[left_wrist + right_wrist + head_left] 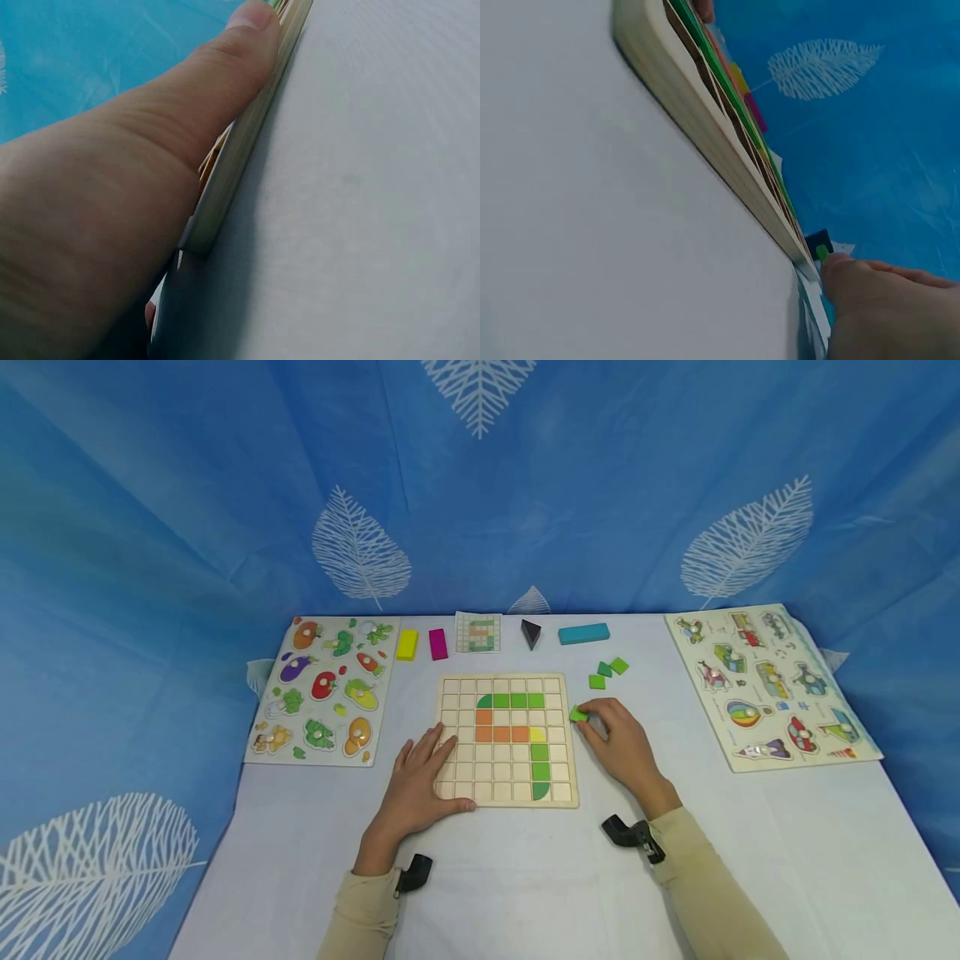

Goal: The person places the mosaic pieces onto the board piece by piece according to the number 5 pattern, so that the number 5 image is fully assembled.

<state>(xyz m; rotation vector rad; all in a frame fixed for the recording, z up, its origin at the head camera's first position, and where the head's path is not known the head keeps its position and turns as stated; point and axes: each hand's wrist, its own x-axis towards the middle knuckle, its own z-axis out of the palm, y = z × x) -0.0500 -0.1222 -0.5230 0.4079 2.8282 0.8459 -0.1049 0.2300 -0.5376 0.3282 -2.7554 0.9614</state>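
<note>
A wooden grid board (pixel 507 771) lies on the table, holding rows of green and orange square tiles, one yellow piece and green rounded pieces. My left hand (pixel 418 785) rests over its near left corner with fingers spread on the left edge. The left thumb lies along the near edge, also seen in the left wrist view on the board's side (pixel 238 165). Just off the board's right edge, my right hand (pixel 624 750) pinches a green tile (pixel 578 714) between thumb and fingers. In the right wrist view a bit of that green tile (pixel 823 253) shows at the thumb tip.
Three loose green pieces (pixel 603 669) lie beyond the right hand. A pattern card (pixel 478 633) sits behind the board, with yellow (pixel 407 645), magenta (pixel 438 644), black (pixel 531 633) and blue (pixel 584 634) blocks alongside. Picture puzzles flank both sides: vegetables (pixel 321 689) left, vehicles (pixel 772 685) right.
</note>
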